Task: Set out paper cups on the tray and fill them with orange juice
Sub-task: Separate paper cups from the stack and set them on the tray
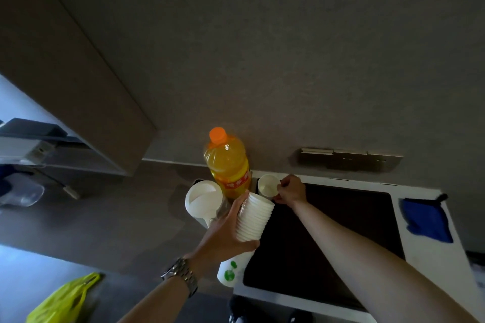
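My left hand (pixel 225 233) grips a stack of white paper cups (pixel 253 217), held tilted above the near-left part of the dark tray (pixel 341 217). My right hand (pixel 291 189) pinches the rim of a single white paper cup (pixel 267 185), which stands upright at the tray's far-left corner. A large bottle of orange juice (pixel 228 165) with an orange cap stands just left of that cup, off the tray. The cap is on.
A white kettle (pixel 203 202) stands left of the stack. A white container with green marks (pixel 231 273) sits under my left wrist. A blue cloth (pixel 425 220) lies on the white surface right of the tray. A yellow bag (pixel 65 299) is at bottom left.
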The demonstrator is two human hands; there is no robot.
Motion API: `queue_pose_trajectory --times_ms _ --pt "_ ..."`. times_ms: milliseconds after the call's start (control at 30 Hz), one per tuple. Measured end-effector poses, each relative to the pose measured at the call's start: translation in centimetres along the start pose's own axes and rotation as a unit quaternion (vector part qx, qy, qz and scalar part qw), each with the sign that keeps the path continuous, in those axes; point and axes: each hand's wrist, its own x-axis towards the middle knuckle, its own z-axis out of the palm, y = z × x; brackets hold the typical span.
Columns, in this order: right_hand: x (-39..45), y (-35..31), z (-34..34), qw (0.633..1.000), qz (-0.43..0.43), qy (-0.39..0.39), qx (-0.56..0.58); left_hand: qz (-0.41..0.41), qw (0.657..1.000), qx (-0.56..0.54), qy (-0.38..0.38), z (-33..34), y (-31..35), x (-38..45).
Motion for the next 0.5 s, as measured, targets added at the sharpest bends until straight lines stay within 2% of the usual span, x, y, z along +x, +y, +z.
queue_pose_trajectory --times_ms 333,500 --pt "-1.0 0.4 0.3 0.999 -0.001 -0.002 0.034 0.008 1.0 -0.012 -0.012 -0.5 -0.7 -0.7" --pt "-2.4 -0.6 -0.3 1.0 0.003 0.028 -0.009 0.012 1.0 -0.009 -0.013 -0.7 -0.9 -0.6"
